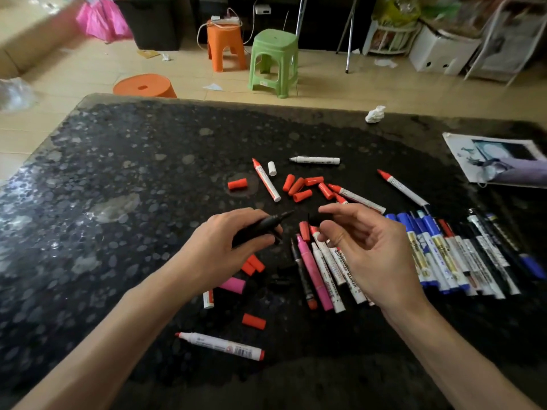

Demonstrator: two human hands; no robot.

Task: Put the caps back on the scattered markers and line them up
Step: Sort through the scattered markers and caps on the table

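So the dark speckled table [118, 202] is basically the whole workspace. Over on the right there's a row of capped markers [461, 255] lying side by side, which looks like the finished lineup so far. Just left of that, partly under the right hand, is a bunch of uncapped markers [313, 270], pink and red-tipped ones, roughly parallel, probably queued up for their caps. The person's left hand [233, 241] has its fingers wrapped round a black marker [266, 224] near the middle of the table, bare tip aimed right. The right hand [373, 253] pinches what looks like a black cap [315, 219] between thumb and forefinger, with the other fingers loosely curled. The cap is just beside the tip but not touching, so my guess is it's lined up to push on. Farther back a pile of red caps [300, 187] lies loose, plus a lone white cap [272, 168].
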